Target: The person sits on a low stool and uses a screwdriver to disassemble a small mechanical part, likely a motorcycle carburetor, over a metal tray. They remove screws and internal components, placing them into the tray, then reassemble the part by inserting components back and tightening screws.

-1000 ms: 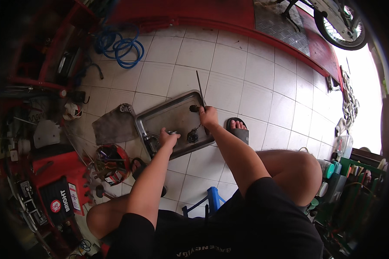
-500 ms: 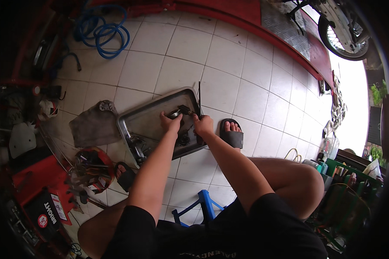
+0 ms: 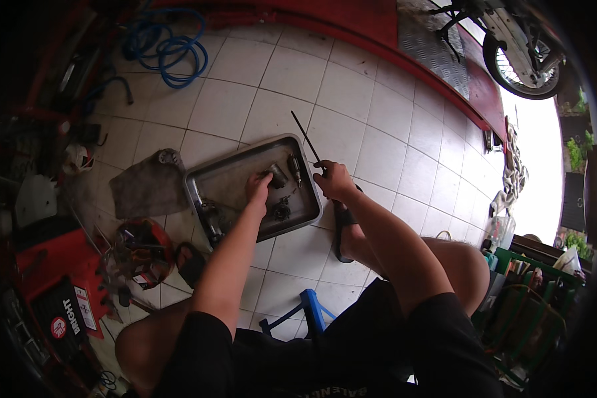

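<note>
A shallow metal tray (image 3: 221, 178) sits on the tiled floor. My left hand (image 3: 261, 188) is closed on a dull metal cylindrical part (image 3: 276, 176) inside it. My right hand (image 3: 335, 178), just outside the tray's right edge, grips a long thin dark rod (image 3: 302, 132) that points up and forward. A narrower metal part (image 3: 295, 169) lies along the tray's right side, a dark small assembly (image 3: 282, 211) sits below the cylinder, and further metal pieces (image 3: 211, 217) are at the left end, partly shadowed.
A grey rag (image 3: 146, 186), a container of tools (image 3: 137, 249) and a red toolbox (image 3: 56, 282) are left. A blue hose (image 3: 172, 46) and red platform with a motorbike (image 3: 521, 66) lie beyond. My sandaled feet flank the tray; a blue stool (image 3: 308, 305) and green rack (image 3: 530, 292) are nearer.
My right hand has moved right, out of the tray, with the rod now tilted leftward at its tip. The narrow part lies at the tray's right side; my left hand stays on the cylinder.
</note>
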Demonstrator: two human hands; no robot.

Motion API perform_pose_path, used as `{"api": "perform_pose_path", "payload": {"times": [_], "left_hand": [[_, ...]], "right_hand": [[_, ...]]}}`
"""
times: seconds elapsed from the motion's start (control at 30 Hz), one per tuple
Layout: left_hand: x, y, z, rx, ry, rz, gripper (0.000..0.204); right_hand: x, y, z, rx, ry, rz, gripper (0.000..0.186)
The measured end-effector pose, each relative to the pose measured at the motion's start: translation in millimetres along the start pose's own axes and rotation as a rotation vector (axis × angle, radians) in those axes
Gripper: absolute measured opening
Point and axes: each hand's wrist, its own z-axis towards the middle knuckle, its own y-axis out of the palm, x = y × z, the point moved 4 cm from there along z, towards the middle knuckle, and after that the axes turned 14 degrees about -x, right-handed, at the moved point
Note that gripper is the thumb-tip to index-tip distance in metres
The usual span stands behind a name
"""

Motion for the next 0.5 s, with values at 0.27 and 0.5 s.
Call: {"api": "perform_pose_path", "payload": {"times": [0.27,0.5], "left_hand": [[23,32,-36,-0.090,-0.025,0.035,0.069],[-2,-1,-41,0.053,0.062,0.564,0.064]], "right_hand": [[-103,-118,-138,-0.170,0.111,-0.678,0.035],[-177,-111,-246,0.155,-0.030,-0.626,0.020]]}}
